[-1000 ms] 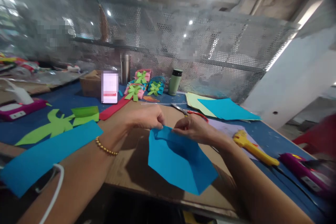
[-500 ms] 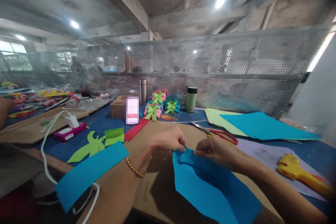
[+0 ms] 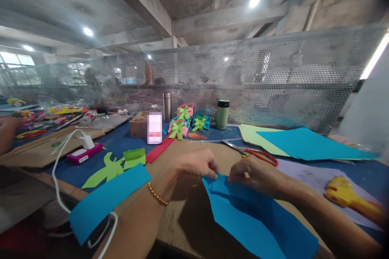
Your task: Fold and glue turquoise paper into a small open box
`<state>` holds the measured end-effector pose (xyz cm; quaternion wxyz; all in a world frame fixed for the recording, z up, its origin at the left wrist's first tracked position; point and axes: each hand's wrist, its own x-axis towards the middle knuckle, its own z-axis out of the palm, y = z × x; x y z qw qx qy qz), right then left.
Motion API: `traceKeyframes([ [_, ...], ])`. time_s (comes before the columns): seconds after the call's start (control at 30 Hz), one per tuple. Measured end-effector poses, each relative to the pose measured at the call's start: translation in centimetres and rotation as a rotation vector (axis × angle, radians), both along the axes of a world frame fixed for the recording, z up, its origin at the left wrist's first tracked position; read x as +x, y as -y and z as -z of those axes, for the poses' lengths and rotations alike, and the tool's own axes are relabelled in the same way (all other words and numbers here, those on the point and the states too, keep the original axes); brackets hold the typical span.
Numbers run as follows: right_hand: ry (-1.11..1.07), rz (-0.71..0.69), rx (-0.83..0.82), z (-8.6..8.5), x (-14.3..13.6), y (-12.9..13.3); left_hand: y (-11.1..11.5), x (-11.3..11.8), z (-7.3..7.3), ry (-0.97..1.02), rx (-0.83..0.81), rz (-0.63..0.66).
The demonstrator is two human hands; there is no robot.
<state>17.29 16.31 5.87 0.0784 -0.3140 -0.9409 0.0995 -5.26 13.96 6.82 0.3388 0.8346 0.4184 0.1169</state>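
Both hands pinch the far edge of a blue sheet [image 3: 258, 222] lying on the cardboard [image 3: 188, 226]: left hand [image 3: 197, 163] and right hand [image 3: 253, 172] closed on it, close together. The sheet's long axis runs from the fingers toward the lower right, near the scissors [image 3: 249, 151]

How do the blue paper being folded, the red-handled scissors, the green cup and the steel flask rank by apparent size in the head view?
1. Blue paper, largest but nearest the camera.
2. Red-handled scissors.
3. Green cup and steel flask look alike; no ranking between them.
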Motion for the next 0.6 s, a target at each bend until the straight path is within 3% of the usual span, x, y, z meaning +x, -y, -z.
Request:
traceKeyframes([
  [0.13,0.007,-0.023,-0.029,-0.16,-0.34,0.65,0.37,0.5,-0.1,0.054,-0.07,-0.01],
  [0.3,-0.011,-0.056,-0.04,-0.27,-0.56,0.92,0.53,1.07,-0.02,0.068,0.001,-0.027],
  [0.6,0.005,0.038,-0.089,-0.89,-0.35,0.88,0.52,0.71,0.07,0.119,0.045,0.039],
])
